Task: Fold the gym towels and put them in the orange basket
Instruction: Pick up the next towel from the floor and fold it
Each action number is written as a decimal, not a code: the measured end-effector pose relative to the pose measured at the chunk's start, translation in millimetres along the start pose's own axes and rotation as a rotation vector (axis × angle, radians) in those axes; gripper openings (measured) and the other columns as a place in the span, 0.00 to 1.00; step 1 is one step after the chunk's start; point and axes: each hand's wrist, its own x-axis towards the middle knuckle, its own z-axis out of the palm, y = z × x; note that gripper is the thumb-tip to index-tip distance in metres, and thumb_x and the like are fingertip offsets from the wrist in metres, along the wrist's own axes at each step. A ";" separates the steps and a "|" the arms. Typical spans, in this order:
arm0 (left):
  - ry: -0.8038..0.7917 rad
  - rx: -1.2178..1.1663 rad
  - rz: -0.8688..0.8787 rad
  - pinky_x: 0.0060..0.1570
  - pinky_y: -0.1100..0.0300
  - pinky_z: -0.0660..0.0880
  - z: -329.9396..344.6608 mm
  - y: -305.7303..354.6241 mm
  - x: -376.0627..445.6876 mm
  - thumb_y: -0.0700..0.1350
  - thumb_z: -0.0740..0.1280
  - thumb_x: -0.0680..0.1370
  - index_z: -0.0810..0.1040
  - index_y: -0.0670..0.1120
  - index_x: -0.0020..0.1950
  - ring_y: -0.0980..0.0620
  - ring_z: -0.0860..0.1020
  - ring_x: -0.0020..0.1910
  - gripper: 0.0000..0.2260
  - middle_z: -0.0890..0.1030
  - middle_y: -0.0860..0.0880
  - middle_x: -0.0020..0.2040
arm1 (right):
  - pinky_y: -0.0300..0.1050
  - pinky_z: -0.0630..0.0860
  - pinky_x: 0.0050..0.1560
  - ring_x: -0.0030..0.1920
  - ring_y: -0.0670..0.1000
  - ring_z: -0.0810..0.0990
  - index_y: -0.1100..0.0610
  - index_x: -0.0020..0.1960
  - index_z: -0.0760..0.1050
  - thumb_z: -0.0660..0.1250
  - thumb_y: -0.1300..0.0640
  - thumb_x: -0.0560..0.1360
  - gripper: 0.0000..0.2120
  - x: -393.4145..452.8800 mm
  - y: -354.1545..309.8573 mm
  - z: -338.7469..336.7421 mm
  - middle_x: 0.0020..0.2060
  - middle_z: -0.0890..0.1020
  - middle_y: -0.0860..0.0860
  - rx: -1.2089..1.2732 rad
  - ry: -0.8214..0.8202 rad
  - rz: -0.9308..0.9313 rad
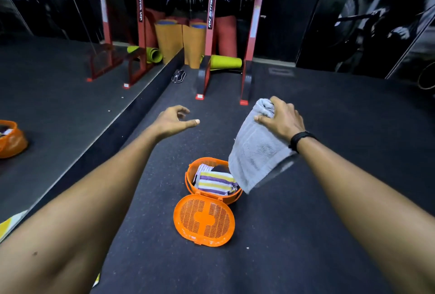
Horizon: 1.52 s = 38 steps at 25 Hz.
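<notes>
Holding the grey towel [257, 150] by its upper end, my right hand [281, 120] has fingers and thumb curled round the bunched cloth, and the rest hangs down folded, its lower corner just over the rim of the orange basket [191, 171]. My left hand [175, 120] floats empty beside it, fingers loosely spread, pinching nothing. Inside the basket a folded striped towel [217, 181] already lies, with something dark behind it that I cannot make out. Its lid [204, 219] lies swung open on the floor toward me. I judge this towel folded and only needing lowering in; I see no other loose towel waiting.
</notes>
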 end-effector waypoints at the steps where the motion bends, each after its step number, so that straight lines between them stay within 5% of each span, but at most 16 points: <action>1: -0.011 0.006 -0.001 0.63 0.52 0.72 2.1 -3.9 12.0 0.58 0.73 0.70 0.75 0.49 0.63 0.49 0.76 0.60 0.26 0.77 0.46 0.62 | 0.48 0.68 0.39 0.43 0.60 0.76 0.55 0.45 0.67 0.70 0.42 0.71 0.19 10.8 1.8 5.9 0.42 0.77 0.53 -0.005 -0.007 0.003; 8: 0.012 0.033 -0.071 0.63 0.52 0.72 17.4 -23.9 91.6 0.58 0.73 0.71 0.75 0.48 0.64 0.49 0.76 0.61 0.26 0.77 0.46 0.62 | 0.47 0.66 0.40 0.47 0.60 0.77 0.53 0.45 0.66 0.70 0.42 0.70 0.18 108.3 23.3 62.4 0.45 0.79 0.54 -0.039 -0.105 -0.036; 20: 0.316 0.007 -0.371 0.63 0.57 0.71 53.9 17.4 228.7 0.59 0.73 0.71 0.75 0.48 0.66 0.51 0.76 0.61 0.27 0.78 0.49 0.63 | 0.49 0.68 0.43 0.54 0.64 0.77 0.53 0.50 0.67 0.69 0.43 0.71 0.18 344.5 41.6 127.4 0.52 0.79 0.58 0.056 -0.357 -0.424; 23: 0.328 0.015 -0.427 0.62 0.58 0.71 65.8 20.4 245.6 0.59 0.73 0.71 0.74 0.48 0.66 0.51 0.76 0.61 0.27 0.77 0.48 0.63 | 0.50 0.70 0.45 0.55 0.65 0.77 0.54 0.56 0.69 0.69 0.42 0.71 0.21 374.0 47.5 135.6 0.54 0.79 0.58 0.067 -0.383 -0.478; 29: 0.341 -0.038 -0.484 0.64 0.55 0.71 89.7 0.7 290.3 0.58 0.73 0.71 0.73 0.46 0.67 0.49 0.75 0.62 0.29 0.76 0.46 0.65 | 0.49 0.69 0.41 0.49 0.64 0.78 0.53 0.47 0.65 0.70 0.42 0.71 0.19 417.9 59.0 173.6 0.48 0.80 0.57 0.034 -0.429 -0.554; 38: 0.419 -0.127 -0.703 0.61 0.59 0.70 105.6 -86.4 323.6 0.55 0.73 0.72 0.73 0.44 0.66 0.49 0.75 0.62 0.28 0.77 0.45 0.64 | 0.49 0.69 0.41 0.48 0.64 0.78 0.54 0.47 0.64 0.70 0.45 0.73 0.18 453.8 40.3 291.1 0.47 0.80 0.57 -0.005 -0.612 -0.655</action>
